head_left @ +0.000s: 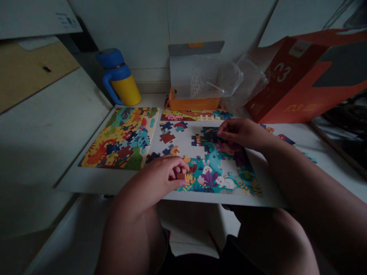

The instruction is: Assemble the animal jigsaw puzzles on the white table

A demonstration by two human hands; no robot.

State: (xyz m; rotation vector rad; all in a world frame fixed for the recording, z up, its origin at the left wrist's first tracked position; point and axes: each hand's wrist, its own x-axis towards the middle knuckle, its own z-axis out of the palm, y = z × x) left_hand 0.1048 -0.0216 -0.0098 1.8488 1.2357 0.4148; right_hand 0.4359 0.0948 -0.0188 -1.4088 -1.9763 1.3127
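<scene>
A partly assembled jigsaw puzzle (pixel 213 162) with white rabbits, teal ground and purple leaves lies in front of me, with gaps in it. My right hand (pixel 239 133) is at its upper edge, thumb and fingers pinched on a dark blue puzzle piece (pixel 210 134). My left hand (pixel 169 175) rests at the puzzle's lower left edge, its fingers curled in. Something brown shows between thumb and fingers there; whether it is held or part of the picture is unclear. Loose puzzle pieces (pixel 167 137) lie on the table left of the gap.
A yellow jungle puzzle picture (pixel 126 133) with pieces on it lies left. Behind stand a blue and yellow bottle (pixel 124 86), an open orange box (pixel 195 104), clear plastic wrap (pixel 223 76) and a large red-orange box (pixel 304 82). More loose pieces (pixel 286 139) lie right.
</scene>
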